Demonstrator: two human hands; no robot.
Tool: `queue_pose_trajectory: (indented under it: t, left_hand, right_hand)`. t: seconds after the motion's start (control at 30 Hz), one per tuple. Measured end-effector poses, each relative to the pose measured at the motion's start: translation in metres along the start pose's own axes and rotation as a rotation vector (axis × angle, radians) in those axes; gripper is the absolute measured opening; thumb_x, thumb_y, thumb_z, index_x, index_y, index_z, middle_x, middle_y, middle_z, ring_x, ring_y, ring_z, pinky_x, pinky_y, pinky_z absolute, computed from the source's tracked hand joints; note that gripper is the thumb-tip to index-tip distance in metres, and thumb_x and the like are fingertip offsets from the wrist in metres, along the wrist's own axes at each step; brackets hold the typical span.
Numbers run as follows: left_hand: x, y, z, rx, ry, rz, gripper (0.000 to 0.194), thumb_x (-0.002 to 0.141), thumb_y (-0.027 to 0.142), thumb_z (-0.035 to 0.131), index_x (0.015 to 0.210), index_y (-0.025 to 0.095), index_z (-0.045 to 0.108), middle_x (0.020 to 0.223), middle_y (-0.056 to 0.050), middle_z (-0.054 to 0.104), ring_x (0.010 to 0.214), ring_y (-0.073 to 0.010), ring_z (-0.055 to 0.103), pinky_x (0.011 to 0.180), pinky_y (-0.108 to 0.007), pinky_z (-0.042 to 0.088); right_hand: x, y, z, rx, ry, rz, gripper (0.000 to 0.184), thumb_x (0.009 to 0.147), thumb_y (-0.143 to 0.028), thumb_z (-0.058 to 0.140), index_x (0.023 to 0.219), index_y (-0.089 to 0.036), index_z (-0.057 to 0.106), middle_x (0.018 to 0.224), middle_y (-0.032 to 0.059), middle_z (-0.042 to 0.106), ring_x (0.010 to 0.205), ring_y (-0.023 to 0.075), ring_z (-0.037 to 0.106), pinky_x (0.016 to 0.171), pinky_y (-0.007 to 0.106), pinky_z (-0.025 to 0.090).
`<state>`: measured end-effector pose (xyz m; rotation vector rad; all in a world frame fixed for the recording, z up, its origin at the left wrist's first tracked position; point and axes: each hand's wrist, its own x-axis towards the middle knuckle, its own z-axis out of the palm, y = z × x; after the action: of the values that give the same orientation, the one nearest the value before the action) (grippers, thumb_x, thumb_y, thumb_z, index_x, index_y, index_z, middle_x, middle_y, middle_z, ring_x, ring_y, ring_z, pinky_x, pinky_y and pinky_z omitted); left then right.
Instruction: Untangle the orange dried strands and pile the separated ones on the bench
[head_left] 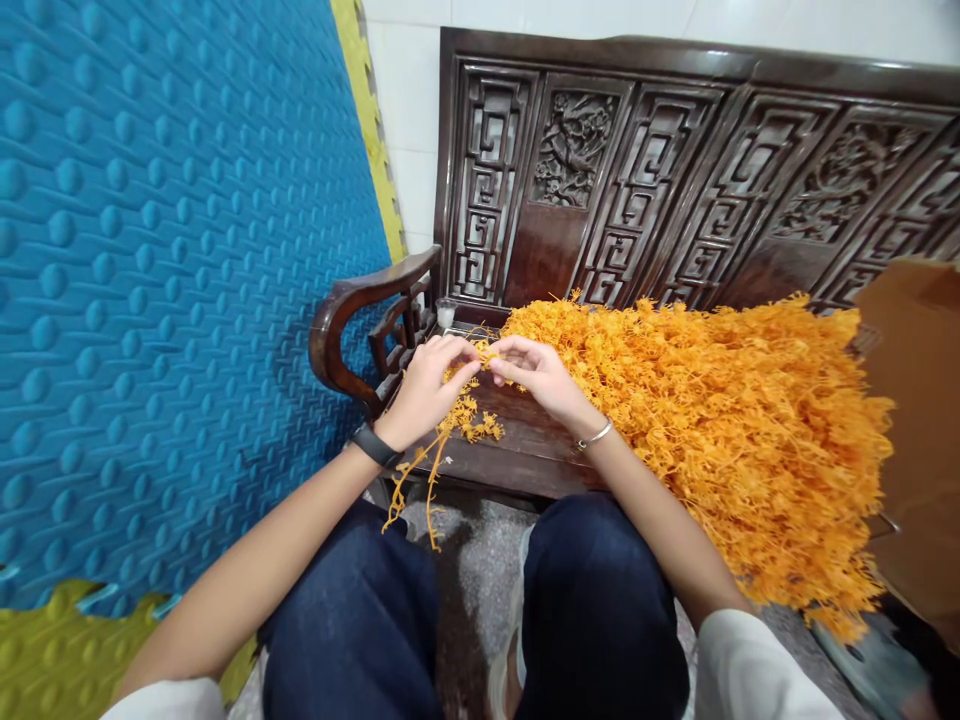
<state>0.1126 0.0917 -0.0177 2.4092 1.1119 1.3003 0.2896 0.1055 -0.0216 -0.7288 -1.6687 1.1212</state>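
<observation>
Above the front of a dark wooden bench seat (510, 470), my two hands almost meet. My left hand (435, 385), with a black band at the wrist, is closed on an orange artificial flower spray (461, 415); its thin stems hang below the hand past the seat edge. My right hand (544, 375), with a silver bangle, pinches small orange florets (485, 352) of the same spray between thumb and fingers. A large heap of orange artificial flowers (720, 430) lies just right of my right hand. The exact fingertip contact is partly hidden.
The carved bench back (570, 230) rises behind the hands, and a curved armrest (360, 290) stands at the left. Blue foam matting (165, 270) fills the left side. A brown cardboard piece (915, 420) is at the far right.
</observation>
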Motion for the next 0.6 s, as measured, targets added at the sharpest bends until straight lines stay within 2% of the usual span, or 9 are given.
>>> queue_pose_trajectory:
  t: [0.23, 0.47, 0.6]
  left_hand:
    - [-0.001, 0.002, -0.002, -0.085, -0.003, 0.003, 0.008, 0.085, 0.019, 0.054, 0.082, 0.016, 0.061, 0.077, -0.001, 0.06, 0.073, -0.0145, 0.052, 0.07, -0.027, 0.042]
    - [-0.004, 0.013, 0.001, -0.112, 0.062, -0.005, 0.012, 0.083, 0.024, 0.06, 0.074, 0.015, 0.06, 0.07, 0.0, 0.059, 0.07, -0.0135, 0.053, 0.067, -0.025, 0.041]
    - [-0.002, 0.013, -0.001, -0.286, 0.005, -0.048, 0.01, 0.081, 0.02, 0.06, 0.073, 0.014, 0.062, 0.068, 0.0, 0.06, 0.065, -0.0126, 0.053, 0.063, -0.025, 0.041]
  right_hand:
    - [0.0, -0.001, 0.002, -0.011, 0.054, -0.021, 0.029, 0.068, -0.043, 0.074, 0.074, -0.02, 0.057, 0.076, -0.0005, 0.063, 0.073, 0.0125, 0.061, 0.075, 0.03, 0.052]
    - [-0.006, -0.012, 0.007, -0.091, 0.052, -0.084, 0.026, 0.072, -0.04, 0.071, 0.075, -0.018, 0.057, 0.073, -0.0011, 0.059, 0.069, 0.0109, 0.058, 0.068, 0.027, 0.05]
    - [-0.01, -0.017, 0.006, -0.148, 0.014, -0.09, 0.023, 0.077, -0.038, 0.067, 0.077, -0.017, 0.056, 0.074, -0.0004, 0.059, 0.07, 0.0109, 0.058, 0.068, 0.027, 0.049]
